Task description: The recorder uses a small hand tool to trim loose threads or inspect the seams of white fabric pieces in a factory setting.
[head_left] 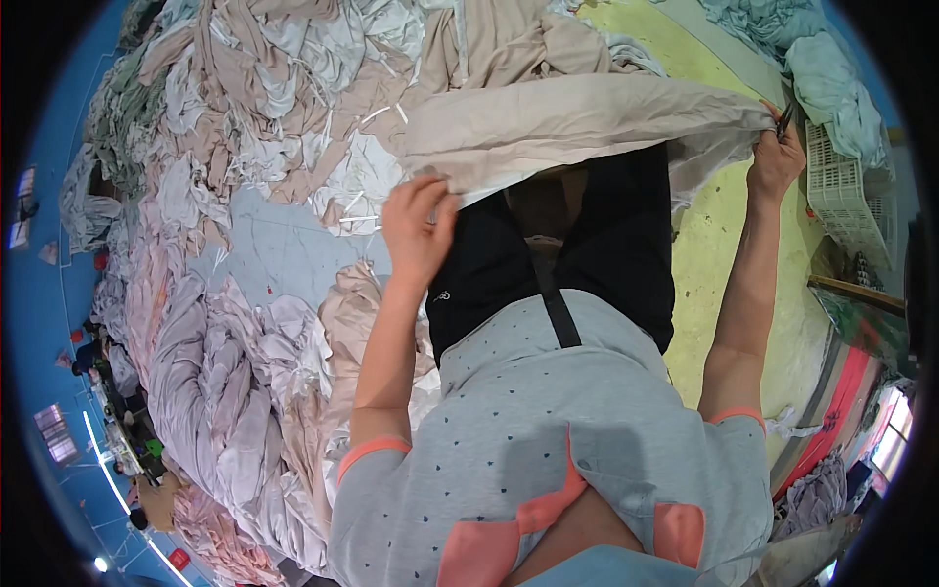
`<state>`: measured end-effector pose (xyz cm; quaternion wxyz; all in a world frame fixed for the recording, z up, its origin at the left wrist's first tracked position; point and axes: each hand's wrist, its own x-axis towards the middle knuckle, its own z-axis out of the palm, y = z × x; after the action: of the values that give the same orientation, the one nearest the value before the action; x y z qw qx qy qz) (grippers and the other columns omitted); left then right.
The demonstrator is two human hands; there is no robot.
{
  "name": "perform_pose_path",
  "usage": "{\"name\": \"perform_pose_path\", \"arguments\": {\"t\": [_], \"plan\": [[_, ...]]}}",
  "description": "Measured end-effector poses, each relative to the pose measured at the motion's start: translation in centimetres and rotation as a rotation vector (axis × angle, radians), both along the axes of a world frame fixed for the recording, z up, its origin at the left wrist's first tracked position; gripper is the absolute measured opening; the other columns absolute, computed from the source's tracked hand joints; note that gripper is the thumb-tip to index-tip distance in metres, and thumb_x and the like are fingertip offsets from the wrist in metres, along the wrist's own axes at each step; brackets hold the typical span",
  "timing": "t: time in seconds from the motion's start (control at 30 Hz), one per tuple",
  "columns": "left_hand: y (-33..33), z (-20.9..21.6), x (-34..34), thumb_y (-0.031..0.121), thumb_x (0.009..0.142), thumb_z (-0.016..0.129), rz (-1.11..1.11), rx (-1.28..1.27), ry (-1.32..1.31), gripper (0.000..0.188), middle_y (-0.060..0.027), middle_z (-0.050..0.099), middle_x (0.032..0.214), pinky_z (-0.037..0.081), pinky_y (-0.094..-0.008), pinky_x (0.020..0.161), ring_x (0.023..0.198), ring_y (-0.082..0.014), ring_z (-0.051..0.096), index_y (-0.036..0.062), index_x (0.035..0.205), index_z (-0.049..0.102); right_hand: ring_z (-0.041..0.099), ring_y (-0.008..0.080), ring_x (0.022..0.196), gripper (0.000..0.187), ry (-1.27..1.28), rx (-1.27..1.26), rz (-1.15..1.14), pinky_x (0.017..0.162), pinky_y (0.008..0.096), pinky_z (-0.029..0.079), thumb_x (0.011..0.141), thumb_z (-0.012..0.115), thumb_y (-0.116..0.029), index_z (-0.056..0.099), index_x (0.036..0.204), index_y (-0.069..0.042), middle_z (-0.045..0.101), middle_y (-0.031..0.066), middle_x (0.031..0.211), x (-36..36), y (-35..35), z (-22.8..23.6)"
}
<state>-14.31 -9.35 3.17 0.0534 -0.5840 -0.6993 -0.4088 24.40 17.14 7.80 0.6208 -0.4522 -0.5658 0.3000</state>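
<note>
A long beige cloth (pixel 577 112) stretches sideways across my lap, its far side lying toward the fabric heap. At its right end my right hand (pixel 778 157) is closed on the gathered cloth, and a small dark tool like thread snips (pixel 784 119) sticks up from the same grip. My left hand (pixel 421 225) is at the cloth's near left corner, fingers bent and partly blurred by motion. Whether those fingers grip the edge or only touch it, I cannot make out.
Heaped beige, white and grey fabric (pixel 264 59) spreads ahead and down the left (pixel 210 362). A pale blue-grey sheet (pixel 284 235) lies among it. At the right are a yellow surface (pixel 729 235), a white plastic crate (pixel 836 186) and pale green cloth (pixel 831 83) draped over it.
</note>
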Motion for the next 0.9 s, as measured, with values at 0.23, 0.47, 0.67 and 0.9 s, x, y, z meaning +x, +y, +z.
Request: {"name": "perform_pose_path", "arguments": {"t": [0.23, 0.47, 0.67, 0.9], "plan": [[2.1, -0.7, 1.9, -0.002, 0.071, 0.059, 0.102, -0.169, 0.212, 0.031, -0.0106, 0.060, 0.095, 0.043, -0.0348, 0.078, 0.093, -0.0296, 0.057, 0.0041, 0.101, 0.060, 0.035, -0.0004, 0.055, 0.032, -0.162, 0.092, -0.132, 0.049, 0.0179, 0.026, 0.081, 0.049, 0.006, 0.069, 0.106, -0.001, 0.053, -0.0083, 0.073, 1.3, 0.6, 3.3], [-4.9, 8.7, -4.3, 0.001, 0.081, 0.054, 0.067, 0.148, -0.432, 0.015, -0.0076, 0.063, 0.082, 0.044, -0.0256, 0.066, 0.074, -0.0134, 0.056, -0.0049, 0.090, 0.065, 0.054, 0.0088, 0.077, 0.016, -0.245, 0.038, 0.114, 0.071, 0.0218, 0.042, 0.087, 0.058, -0.005, 0.066, 0.100, 0.001, 0.062, 0.0022, 0.090, 6.1, -3.7, 9.7], [-7.9, 15.9, -6.8, 0.009, 0.087, 0.055, -0.034, -0.078, -0.739, 0.022, 0.0033, 0.048, 0.062, 0.028, -0.0255, 0.050, 0.056, -0.0055, 0.038, 0.0009, 0.067, 0.055, 0.049, 0.0106, 0.072, 0.014, -0.376, -0.152, 0.227, 0.066, 0.0240, 0.038, 0.082, 0.064, -0.014, 0.057, 0.079, -0.001, 0.052, 0.0007, 0.076, 8.7, -6.0, 12.3], [1.9, 3.5, -10.2, 0.020, 0.093, 0.060, -0.057, -0.411, -0.707, 0.032, 0.0087, 0.043, 0.063, 0.028, -0.0224, 0.053, 0.061, -0.0027, 0.034, 0.0012, 0.068, 0.055, 0.041, 0.0037, 0.066, 0.014, -0.642, -0.464, 0.547, 0.060, 0.0228, 0.034, 0.084, 0.064, -0.014, 0.060, 0.078, -0.001, 0.049, -0.0067, 0.068, 5.2, 1.6, 1.1]]}}
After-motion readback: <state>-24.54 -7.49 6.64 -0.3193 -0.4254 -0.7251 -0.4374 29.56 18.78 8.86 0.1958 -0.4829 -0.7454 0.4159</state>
